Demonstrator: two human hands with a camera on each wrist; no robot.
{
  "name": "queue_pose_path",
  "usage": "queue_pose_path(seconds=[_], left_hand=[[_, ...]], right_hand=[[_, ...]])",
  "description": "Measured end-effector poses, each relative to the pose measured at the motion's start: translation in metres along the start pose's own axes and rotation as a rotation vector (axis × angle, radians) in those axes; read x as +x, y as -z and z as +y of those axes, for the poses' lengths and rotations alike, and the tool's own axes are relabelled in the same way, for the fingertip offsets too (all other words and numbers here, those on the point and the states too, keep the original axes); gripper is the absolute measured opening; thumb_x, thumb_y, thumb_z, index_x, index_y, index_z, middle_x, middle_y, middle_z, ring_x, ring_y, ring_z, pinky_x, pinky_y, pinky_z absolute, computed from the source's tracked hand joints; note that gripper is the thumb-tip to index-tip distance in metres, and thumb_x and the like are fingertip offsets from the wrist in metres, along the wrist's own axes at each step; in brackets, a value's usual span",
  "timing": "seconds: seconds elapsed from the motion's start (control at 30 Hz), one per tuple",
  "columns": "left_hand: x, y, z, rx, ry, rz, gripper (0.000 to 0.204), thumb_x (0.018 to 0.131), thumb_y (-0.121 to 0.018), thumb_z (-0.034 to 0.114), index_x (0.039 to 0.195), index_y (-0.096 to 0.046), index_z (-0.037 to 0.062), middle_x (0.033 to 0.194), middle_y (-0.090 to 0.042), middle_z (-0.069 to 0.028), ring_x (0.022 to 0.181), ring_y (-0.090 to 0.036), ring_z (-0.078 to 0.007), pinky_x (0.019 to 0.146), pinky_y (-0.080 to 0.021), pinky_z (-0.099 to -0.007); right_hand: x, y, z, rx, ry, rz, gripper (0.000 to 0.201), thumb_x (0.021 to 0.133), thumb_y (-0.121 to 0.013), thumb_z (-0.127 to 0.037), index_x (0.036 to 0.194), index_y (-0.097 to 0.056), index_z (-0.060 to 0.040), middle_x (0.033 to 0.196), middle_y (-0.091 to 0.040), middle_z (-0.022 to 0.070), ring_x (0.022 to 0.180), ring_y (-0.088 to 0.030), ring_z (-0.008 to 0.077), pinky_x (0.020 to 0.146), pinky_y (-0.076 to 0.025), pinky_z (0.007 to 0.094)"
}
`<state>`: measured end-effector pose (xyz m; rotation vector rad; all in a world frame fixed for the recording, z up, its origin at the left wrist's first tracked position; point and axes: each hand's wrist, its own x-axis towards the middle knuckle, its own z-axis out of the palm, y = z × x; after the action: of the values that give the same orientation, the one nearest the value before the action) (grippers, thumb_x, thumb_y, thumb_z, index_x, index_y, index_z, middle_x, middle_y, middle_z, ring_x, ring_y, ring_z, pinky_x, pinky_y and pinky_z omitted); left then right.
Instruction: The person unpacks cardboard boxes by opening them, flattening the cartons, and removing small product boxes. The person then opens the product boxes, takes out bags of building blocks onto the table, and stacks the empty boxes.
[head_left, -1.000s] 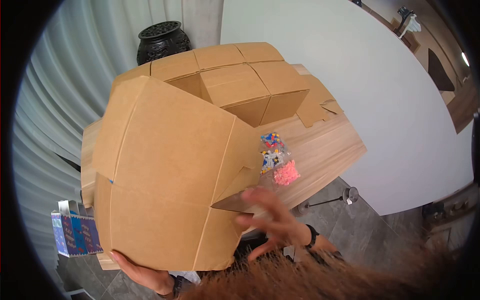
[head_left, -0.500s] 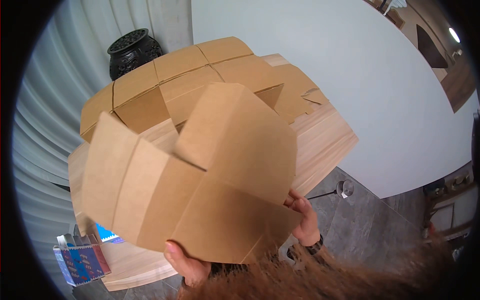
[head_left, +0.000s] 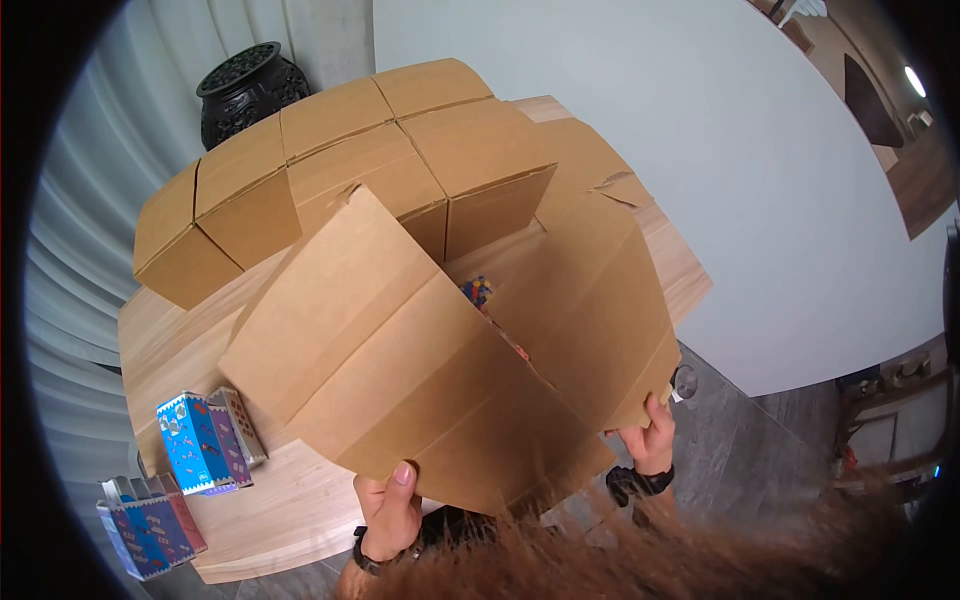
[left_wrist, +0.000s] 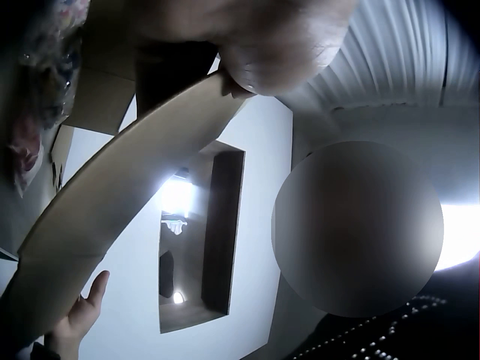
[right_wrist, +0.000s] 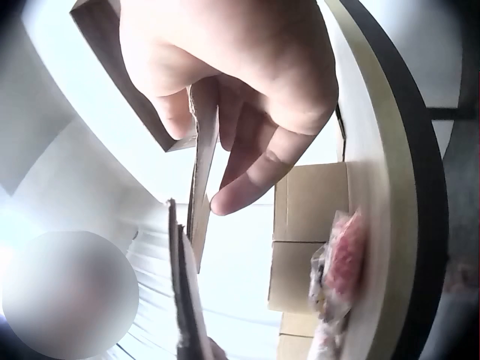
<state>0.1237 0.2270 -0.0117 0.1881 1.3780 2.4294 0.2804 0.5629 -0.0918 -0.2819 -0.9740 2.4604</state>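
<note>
Both hands, left hand (head_left: 388, 510) and right hand (head_left: 650, 440), grip the cardboard sheet (head_left: 440, 360), hiding bead bags (head_left: 478, 291).

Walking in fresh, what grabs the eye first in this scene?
A big unfolded cardboard box fills the middle, gripped at its near edge by the left hand and right hand. Behind it, more cardboard boxes crowd the wooden table, and small blue cartons sit at the left.
</note>
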Motion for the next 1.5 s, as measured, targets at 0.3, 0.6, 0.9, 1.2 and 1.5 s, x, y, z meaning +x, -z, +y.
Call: queue_pose_path(seconds=[0.3,0.6,0.9,1.2,1.5], left_hand=[[0.02,-0.021,0.002,0.224,-0.067,-0.396,0.032,0.105,-0.052,0.009,0.133,-0.059,-0.0048,0.123,-0.068,-0.0192,0.106,-0.068,-0.0221,0.098,-0.051,-0.0359],[0.016,0.024,0.015,0.278,-0.202,-0.238,0.035,0.102,-0.057,0.017,0.131,-0.059,-0.004,0.113,-0.072,-0.0187,0.104,-0.071,-0.0253,0.096,-0.055,-0.0392],[-0.03,0.121,-0.009,0.47,-0.195,0.251,0.022,0.103,-0.054,0.009,0.119,-0.062,-0.0028,0.099,-0.07,-0.011,0.093,-0.067,-0.0188,0.086,-0.053,-0.0318],[-0.034,0.135,-0.023,0.496,-0.168,0.34,0.019,0.104,-0.057,0.006,0.121,-0.06,-0.002,0.098,-0.069,-0.0094,0.089,-0.065,-0.0161,0.083,-0.052,-0.0296],[-0.034,0.131,-0.022,0.504,-0.141,0.377,0.018,0.104,-0.058,0.006,0.121,-0.06,-0.0025,0.097,-0.069,-0.0085,0.088,-0.064,-0.0149,0.082,-0.052,-0.0286]], right_hand=[[0.02,-0.015,-0.045,-0.024,0.508,0.414,0.046,0.101,-0.065,-0.016,0.143,-0.05,-0.0018,0.132,-0.065,0.0149,0.11,-0.07,0.033,0.081,-0.065,0.045],[0.19,-0.024,-0.224,-0.172,0.622,0.214,0.04,0.108,-0.056,-0.017,0.14,-0.051,0.0053,0.143,-0.057,0.015,0.13,-0.057,0.0287,0.111,-0.055,0.0423],[0.395,0.035,-0.165,-0.516,0.247,0.295,0.033,0.103,-0.055,-0.003,0.133,-0.049,0.0089,0.132,-0.059,0.0216,0.11,-0.069,0.0403,0.083,-0.069,0.0466],[0.394,0.044,-0.107,-0.68,-0.062,0.48,0.027,0.102,-0.058,-0.007,0.124,-0.056,0.0073,0.114,-0.069,0.0216,0.091,-0.075,0.0342,0.079,-0.07,0.0378],[0.393,0.073,-0.099,-0.577,0.154,0.576,0.027,0.101,-0.057,0.001,0.123,-0.054,0.015,0.118,-0.066,0.0241,0.092,-0.075,0.0371,0.077,-0.071,0.0412]])
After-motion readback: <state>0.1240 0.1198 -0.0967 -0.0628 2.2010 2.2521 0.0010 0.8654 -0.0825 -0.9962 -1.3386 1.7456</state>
